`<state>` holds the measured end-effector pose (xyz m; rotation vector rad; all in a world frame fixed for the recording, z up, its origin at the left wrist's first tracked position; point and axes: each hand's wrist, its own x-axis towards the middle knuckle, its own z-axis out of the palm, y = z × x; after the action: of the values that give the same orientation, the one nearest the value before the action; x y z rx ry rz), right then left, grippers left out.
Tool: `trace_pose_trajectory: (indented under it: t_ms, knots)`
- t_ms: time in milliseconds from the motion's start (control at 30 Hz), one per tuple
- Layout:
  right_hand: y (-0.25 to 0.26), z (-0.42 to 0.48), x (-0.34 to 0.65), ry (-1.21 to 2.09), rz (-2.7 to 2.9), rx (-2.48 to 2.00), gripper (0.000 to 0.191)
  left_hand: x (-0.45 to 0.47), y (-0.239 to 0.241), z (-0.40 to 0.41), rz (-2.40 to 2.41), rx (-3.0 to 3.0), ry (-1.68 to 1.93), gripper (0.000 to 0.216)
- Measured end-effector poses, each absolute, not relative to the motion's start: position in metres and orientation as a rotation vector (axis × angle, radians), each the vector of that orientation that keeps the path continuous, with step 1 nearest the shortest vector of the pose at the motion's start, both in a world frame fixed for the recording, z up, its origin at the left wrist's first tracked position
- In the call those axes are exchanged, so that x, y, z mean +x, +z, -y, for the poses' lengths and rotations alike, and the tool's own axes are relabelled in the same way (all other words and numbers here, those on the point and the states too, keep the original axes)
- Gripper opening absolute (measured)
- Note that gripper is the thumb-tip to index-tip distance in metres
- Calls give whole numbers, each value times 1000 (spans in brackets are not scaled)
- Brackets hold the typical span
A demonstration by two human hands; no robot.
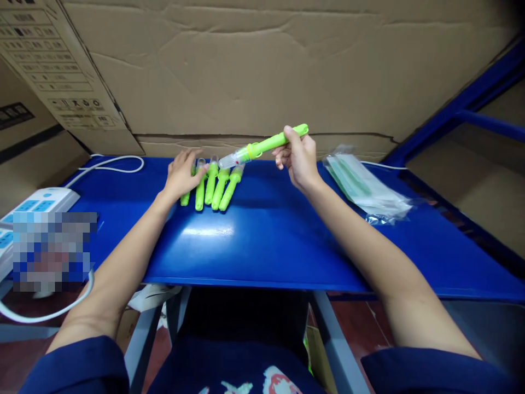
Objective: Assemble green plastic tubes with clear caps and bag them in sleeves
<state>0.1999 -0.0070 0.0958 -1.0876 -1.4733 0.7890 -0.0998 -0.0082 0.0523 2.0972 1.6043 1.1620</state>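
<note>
My right hand (301,158) is closed around the green end of a bright green light stick (268,144), lifted and tilted above the table. Its clear, pointed tip faces left, over the row of sticks. Several similar light sticks (211,183) lie side by side on the blue table (254,246), clear ends away from me. At the row's left end, my left hand (182,175) rests with fingers stretched out, partly covering the leftmost sticks. Its thumb reaches the top of one stick; whether it presses on it I cannot tell.
To the right lies a clear plastic bag (367,189) with pale green and white contents. A white power strip (41,205) with a cable (118,164) sits at the left, beside a blurred-out patch. Tall cardboard (246,71) stands behind the table, and a blue metal frame (463,104) rises at right.
</note>
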Motion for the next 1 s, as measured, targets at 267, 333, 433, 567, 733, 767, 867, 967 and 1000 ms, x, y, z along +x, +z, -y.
trace_pose_trajectory:
  t_ms: [267,333,433,567,733,767,867,967,1000]
  knots:
    - [78,-14,226,803,1353,-1050,70,-85,41,18,-1664,2187,676,105]
    - [79,-18,228,805,1312,-1026,68,-69,47,29,-1681,2251,596,97]
    - [82,-20,231,813,1305,-1010,64,-45,56,44,-1691,2299,418,94]
    - [87,-20,234,808,1287,-1036,62,-16,60,56,-1671,2342,276,99]
    - [93,-24,241,747,1320,-1034,70,19,59,57,-1633,2363,185,97]
    - [95,-24,242,729,1356,-1043,72,25,58,56,-1620,2360,172,97]
    - [100,-23,244,679,1471,-1066,77,46,57,52,-1587,2345,157,99]
    - [105,-19,242,667,1443,-1079,76,66,54,45,-1578,2351,189,97]
    - [106,-18,242,674,1403,-1086,73,72,53,43,-1575,2353,194,96]
